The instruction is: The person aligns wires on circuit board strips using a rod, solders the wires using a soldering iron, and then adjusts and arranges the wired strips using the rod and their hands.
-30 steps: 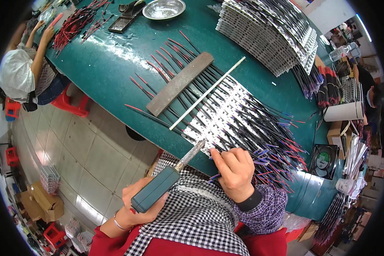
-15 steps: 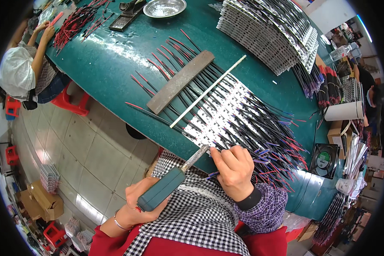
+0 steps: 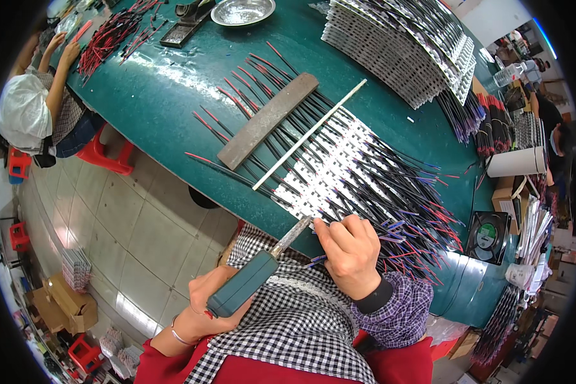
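Observation:
My left hand [image 3: 205,291] is closed around the dark green handle of a soldering iron [image 3: 242,283]. The iron's metal tip meets the near corner of a white LED board panel [image 3: 329,169] on the table. Beside that tip, my right hand [image 3: 352,253] pinches a thin wire [image 3: 315,262], its end hidden by the fingers. Rows of black wires with red and blue ends run off both sides of the panel. A brown metal bar [image 3: 269,120] lies across the far-left wires, and a thin pale stick [image 3: 310,134] lies along the panel's edge.
The green table [image 3: 166,109] carries a stack of white wired panels [image 3: 397,51] at the back right. A metal bowl [image 3: 243,11], a small black stand [image 3: 187,25] and loose red-black wires [image 3: 112,41] lie farther off. A fan [image 3: 488,238] stands right. Another person [image 3: 35,105] sits left.
The whole view has shifted slightly, with the table's things a little farther left. Both hands keep the same grip, and the iron's tip stays at the panel's near corner.

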The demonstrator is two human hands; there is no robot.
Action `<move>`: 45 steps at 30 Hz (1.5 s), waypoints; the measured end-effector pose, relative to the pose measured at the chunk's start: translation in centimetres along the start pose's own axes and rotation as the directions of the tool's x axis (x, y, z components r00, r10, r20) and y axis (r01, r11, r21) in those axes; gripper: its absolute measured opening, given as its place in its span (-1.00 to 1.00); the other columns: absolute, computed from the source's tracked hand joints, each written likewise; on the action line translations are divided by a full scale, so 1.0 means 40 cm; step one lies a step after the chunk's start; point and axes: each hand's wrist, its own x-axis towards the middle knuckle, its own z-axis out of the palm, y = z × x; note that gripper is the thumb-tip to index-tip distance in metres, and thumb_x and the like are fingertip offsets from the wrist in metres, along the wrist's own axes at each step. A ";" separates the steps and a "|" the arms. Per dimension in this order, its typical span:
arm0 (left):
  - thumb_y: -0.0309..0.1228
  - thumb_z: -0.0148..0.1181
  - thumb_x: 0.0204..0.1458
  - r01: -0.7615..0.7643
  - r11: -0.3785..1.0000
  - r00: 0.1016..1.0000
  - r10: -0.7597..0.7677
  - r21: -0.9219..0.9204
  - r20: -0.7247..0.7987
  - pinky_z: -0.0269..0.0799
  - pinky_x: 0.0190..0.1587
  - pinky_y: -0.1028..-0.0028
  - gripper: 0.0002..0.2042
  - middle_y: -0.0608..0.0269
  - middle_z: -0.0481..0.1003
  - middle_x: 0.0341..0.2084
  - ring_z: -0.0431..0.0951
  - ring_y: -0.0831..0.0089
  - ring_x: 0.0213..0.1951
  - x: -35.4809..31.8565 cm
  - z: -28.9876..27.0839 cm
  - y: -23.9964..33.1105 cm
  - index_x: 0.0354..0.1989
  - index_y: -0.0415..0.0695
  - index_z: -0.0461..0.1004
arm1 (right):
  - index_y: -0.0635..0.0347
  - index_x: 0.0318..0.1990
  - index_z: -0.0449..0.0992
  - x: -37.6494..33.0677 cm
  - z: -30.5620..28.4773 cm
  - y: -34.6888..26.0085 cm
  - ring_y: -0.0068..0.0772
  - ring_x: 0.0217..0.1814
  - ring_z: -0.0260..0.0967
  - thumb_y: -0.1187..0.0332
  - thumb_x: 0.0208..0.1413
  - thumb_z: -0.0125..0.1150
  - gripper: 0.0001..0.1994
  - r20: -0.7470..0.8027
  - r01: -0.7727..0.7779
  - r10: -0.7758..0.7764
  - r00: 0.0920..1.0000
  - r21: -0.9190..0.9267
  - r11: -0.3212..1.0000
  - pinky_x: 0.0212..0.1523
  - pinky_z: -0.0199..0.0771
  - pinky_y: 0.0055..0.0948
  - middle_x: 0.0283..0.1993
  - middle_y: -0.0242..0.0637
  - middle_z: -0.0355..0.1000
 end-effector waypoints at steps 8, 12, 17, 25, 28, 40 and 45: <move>-0.50 0.36 -0.06 -0.061 0.997 0.997 0.063 0.044 -0.053 0.45 -0.46 0.42 -0.78 0.11 0.54 -0.47 0.56 0.30 -0.53 -0.012 -0.006 -0.004 -0.23 -0.32 0.60 | 0.35 -0.19 0.65 0.002 0.000 -0.002 -0.42 -0.36 0.26 0.52 -0.10 0.29 -0.75 -0.008 -0.002 0.002 1.000 0.005 1.000 -0.38 0.18 -0.39 -0.42 -0.44 0.27; -0.49 0.35 -0.05 -0.049 0.998 0.998 0.050 0.029 -0.049 0.46 -0.46 0.41 -0.79 0.11 0.54 -0.48 0.55 0.29 -0.53 -0.013 -0.007 -0.006 -0.23 -0.32 0.61 | 0.34 -0.10 0.63 -0.005 0.005 -0.004 -0.30 -0.36 0.28 0.55 -0.42 0.21 -0.49 -0.014 -0.012 0.013 1.000 0.018 1.000 -0.39 0.23 -0.32 -0.44 -0.37 0.25; -0.50 0.37 -0.07 -0.032 0.999 0.997 0.032 -0.002 -0.067 0.50 -0.43 0.44 -0.76 0.10 0.57 -0.45 0.60 0.30 -0.49 -0.014 -0.001 -0.008 -0.22 -0.34 0.61 | 0.34 -0.12 0.64 -0.012 0.009 -0.005 -0.27 -0.36 0.31 0.55 -0.42 0.22 -0.50 -0.053 -0.019 0.023 0.998 0.067 0.998 -0.38 0.27 -0.31 -0.42 -0.36 0.31; -0.51 0.40 -0.10 -0.032 0.999 0.999 0.033 0.029 -0.018 0.47 -0.47 0.47 -0.77 0.14 0.56 -0.46 0.59 0.35 -0.53 -0.016 -0.002 -0.011 -0.25 -0.33 0.60 | 0.38 -0.14 0.63 -0.017 0.018 -0.006 -0.33 -0.38 0.28 0.50 -0.22 0.20 -0.62 -0.056 0.024 -0.023 0.998 0.023 0.999 -0.39 0.26 -0.35 -0.42 -0.35 0.28; -0.51 0.40 -0.10 -0.042 0.998 0.999 0.043 0.047 -0.005 0.44 -0.49 0.47 -0.78 0.16 0.55 -0.47 0.57 0.38 -0.55 -0.016 -0.005 -0.011 -0.27 -0.32 0.59 | 0.39 -0.14 0.63 -0.018 0.016 -0.008 -0.32 -0.39 0.28 0.50 -0.22 0.21 -0.62 -0.050 0.032 -0.032 0.998 0.003 0.999 -0.41 0.25 -0.34 -0.42 -0.34 0.28; -0.59 0.42 -0.18 -0.006 1.000 0.999 0.007 0.029 -0.032 0.47 -0.45 0.49 -0.79 0.14 0.56 -0.51 0.62 0.33 -0.52 -0.016 -0.013 -0.004 -0.32 -0.30 0.57 | 0.44 -0.22 0.63 -0.014 0.022 -0.015 -0.34 -0.42 0.22 0.55 -0.12 0.27 -0.75 -0.044 0.052 -0.053 0.998 -0.017 0.999 -0.49 0.19 -0.38 -0.44 -0.34 0.22; -0.57 0.37 0.03 0.225 0.884 0.933 -0.317 -0.410 -0.172 0.48 -0.44 0.50 -0.64 0.15 0.62 -0.20 0.56 0.47 -0.49 -0.034 -0.059 -0.011 0.03 -0.30 0.52 | 0.45 -0.19 0.62 -0.013 0.012 -0.012 -0.33 -0.39 0.23 0.53 -0.11 0.25 -0.73 -0.037 0.058 -0.058 0.998 -0.018 0.998 -0.47 0.20 -0.37 -0.42 -0.33 0.23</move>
